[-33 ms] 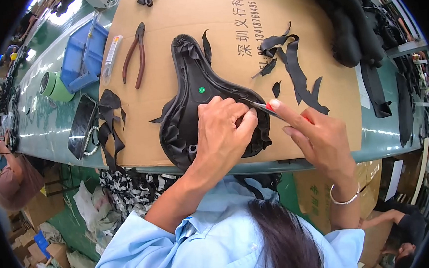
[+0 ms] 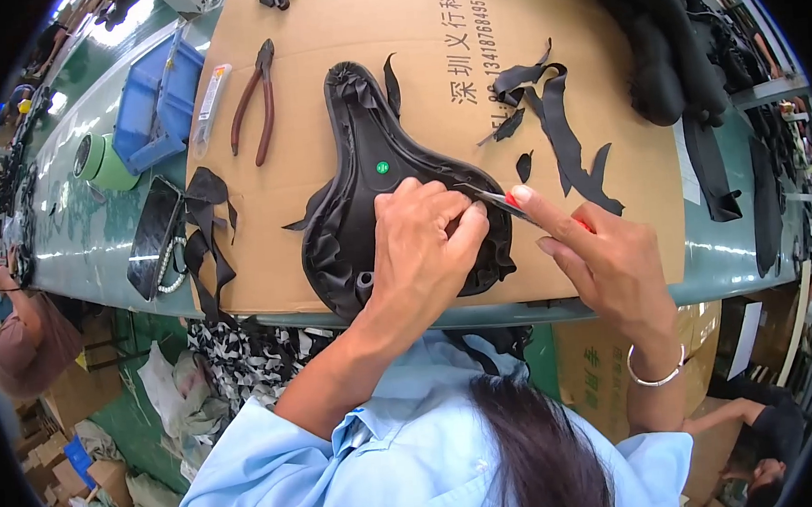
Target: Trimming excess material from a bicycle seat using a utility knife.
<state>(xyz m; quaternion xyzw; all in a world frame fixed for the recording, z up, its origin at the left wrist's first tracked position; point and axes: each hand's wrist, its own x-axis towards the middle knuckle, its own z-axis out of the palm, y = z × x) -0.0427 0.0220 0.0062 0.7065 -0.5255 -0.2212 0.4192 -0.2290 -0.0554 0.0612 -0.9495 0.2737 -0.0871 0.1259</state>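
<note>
A black bicycle saddle (image 2: 352, 201) lies underside up on the cardboard, its nose pointing away from me. Folded, wrinkled black cover material lines its rim, and a small green round sticker marks its middle. My left hand (image 2: 424, 238) rests over the wide rear part, thumb and fingers closed on the cover at the right side; the pinched bit is mostly hidden. My right hand (image 2: 601, 255) grips scissors (image 2: 496, 199) with red on the handle. Their thin pointed tips reach the saddle's right edge, just beyond my left fingers.
Red-handled pliers (image 2: 256, 105), a clear plastic case (image 2: 211, 107) and black fabric scraps (image 2: 562, 137) lie on the cardboard (image 2: 294, 23). At left are a blue bin (image 2: 151, 106), a green cup (image 2: 107, 160) and a phone (image 2: 156, 236). More black saddles (image 2: 649, 53) are heaped far right.
</note>
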